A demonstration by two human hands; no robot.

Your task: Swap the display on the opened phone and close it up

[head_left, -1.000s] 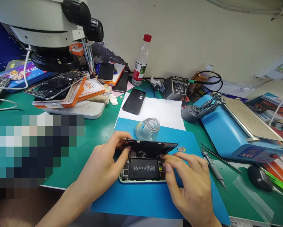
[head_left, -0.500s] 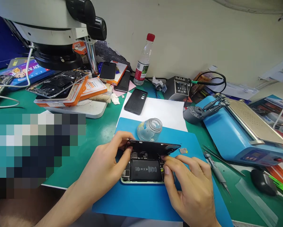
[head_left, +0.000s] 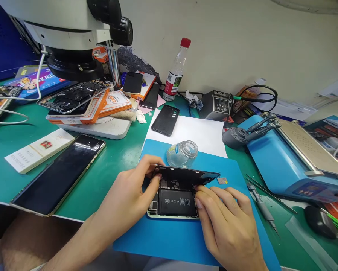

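An opened phone [head_left: 153, 207] lies on the blue mat, its black battery [head_left: 177, 202] and circuit boards exposed. Its screen panel [head_left: 186, 174] is tilted up along the far side and leans near a glass jar [head_left: 182, 154]. My left hand [head_left: 132, 197] pinches the panel's left end between thumb and fingers. At the phone's right end, my right hand [head_left: 227, 216] has its thumb and index finger close together, the fingertips inside the frame under the panel. What those fingertips touch is hidden. A small metal plate [head_left: 222, 181] rests on the mat to the right.
A large phone [head_left: 58, 175] and a white box [head_left: 39, 150] lie at left beneath a microscope [head_left: 73, 49]. Behind the mat are a black phone back [head_left: 165, 120] and a bottle [head_left: 176, 71]. Tweezers [head_left: 270, 194], a pen-like tool [head_left: 263, 209] and a blue machine [head_left: 284, 158] stand right.
The whole view has shifted slightly. My right fingers have moved a little and now cover a yellow spot at the phone's right end. My left hand still holds the panel raised.
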